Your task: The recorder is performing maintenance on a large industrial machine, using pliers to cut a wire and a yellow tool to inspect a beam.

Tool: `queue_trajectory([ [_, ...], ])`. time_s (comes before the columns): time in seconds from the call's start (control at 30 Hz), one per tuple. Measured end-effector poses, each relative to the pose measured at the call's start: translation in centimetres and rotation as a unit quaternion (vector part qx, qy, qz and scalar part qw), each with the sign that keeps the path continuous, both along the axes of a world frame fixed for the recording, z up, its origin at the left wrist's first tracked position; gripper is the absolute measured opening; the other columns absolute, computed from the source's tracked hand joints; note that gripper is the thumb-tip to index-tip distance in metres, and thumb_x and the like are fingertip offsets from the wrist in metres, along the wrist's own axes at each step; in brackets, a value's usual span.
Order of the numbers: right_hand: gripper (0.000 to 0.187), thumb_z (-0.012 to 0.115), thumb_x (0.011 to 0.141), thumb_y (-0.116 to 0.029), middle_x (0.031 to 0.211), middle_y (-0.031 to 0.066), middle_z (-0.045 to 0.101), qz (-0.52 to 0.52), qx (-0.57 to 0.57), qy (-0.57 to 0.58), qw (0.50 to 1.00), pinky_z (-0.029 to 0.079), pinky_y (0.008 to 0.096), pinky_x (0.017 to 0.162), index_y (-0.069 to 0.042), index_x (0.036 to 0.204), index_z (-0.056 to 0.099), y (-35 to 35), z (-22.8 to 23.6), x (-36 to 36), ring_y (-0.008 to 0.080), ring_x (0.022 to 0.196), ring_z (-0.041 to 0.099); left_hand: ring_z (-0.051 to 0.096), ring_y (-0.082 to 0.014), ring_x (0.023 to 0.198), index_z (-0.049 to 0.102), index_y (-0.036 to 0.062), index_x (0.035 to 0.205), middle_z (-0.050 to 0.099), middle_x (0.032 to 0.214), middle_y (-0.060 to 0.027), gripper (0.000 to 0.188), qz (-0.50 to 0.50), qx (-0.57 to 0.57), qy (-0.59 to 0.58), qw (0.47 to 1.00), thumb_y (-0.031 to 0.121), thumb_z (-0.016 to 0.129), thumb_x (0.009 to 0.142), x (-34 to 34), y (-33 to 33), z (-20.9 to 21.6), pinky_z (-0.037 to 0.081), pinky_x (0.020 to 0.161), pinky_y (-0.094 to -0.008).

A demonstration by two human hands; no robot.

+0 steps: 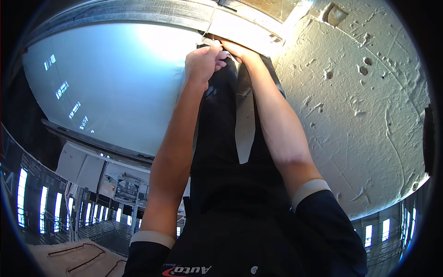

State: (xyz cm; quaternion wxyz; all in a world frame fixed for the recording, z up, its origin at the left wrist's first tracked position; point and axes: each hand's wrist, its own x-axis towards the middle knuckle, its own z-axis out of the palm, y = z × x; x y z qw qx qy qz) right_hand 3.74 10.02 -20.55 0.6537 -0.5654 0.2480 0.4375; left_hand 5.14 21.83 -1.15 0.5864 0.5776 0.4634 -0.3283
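At the top middle, my left hand [201, 64] is closed, with thumb and index finger pinched together and the other fingers curled. A thin pale strand [212, 21] runs down toward the fingertips from the metal edge above; whether they grip it is too small to tell. My right hand [236, 50] reaches in beside the left one, its fingers mostly hidden behind it and out of sight near the dark gap. Both hands are close together in front of my dark trousers [217, 120], at the border of a smooth pale panel [115, 87].
A rough, whitish slab [350, 106] with pits and ridges lies along my right. Above the panel runs a long metal rail [120, 15]. A pale ledge [249, 30] borders the hands at the top. Shelving [125, 187] and a block with bent rods [78, 261] stand lower left.
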Motion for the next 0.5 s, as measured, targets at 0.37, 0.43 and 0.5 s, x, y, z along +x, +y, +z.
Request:
queue_trajectory([
  [0.37,0.013,0.055,0.099,-0.012,0.082,0.0093,0.063,-0.258,0.241,0.154,0.923,0.054,0.0288,0.059,-0.002,0.104,0.063,2.5,7.8,2.3,0.0165,0.069,0.060,0.065,-0.0127,0.064,0.069,-0.0004,0.089,0.071,0.081,-0.0082,0.021,-0.003,0.078,-0.032,0.996,0.013,0.056,0.098,-1.2,0.6,-0.8,0.050,0.061,-0.0240],
  [0.43,0.012,0.055,0.099,-0.009,0.084,0.0101,0.064,-0.295,0.270,0.167,0.901,0.056,0.0301,0.062,-0.001,0.104,0.062,2.0,9.8,3.0,0.0174,0.071,0.062,0.065,-0.0134,0.063,0.068,-0.0009,0.088,0.071,0.079,-0.0088,0.021,-0.009,0.100,-0.057,0.993,0.012,0.055,0.098,-1.3,0.6,-1.1,0.051,0.060,-0.0247],
  [0.5,0.012,0.055,0.099,-0.009,0.084,0.0097,0.064,-0.193,0.165,0.108,0.961,0.057,0.0305,0.065,-0.001,0.103,0.063,1.8,12.9,4.2,0.0171,0.073,0.062,0.065,-0.0138,0.062,0.068,-0.0012,0.088,0.070,0.078,-0.0091,0.021,-0.010,0.116,-0.055,0.992,0.012,0.056,0.097,-1.5,1.2,-0.9,0.051,0.059,-0.0252],
])
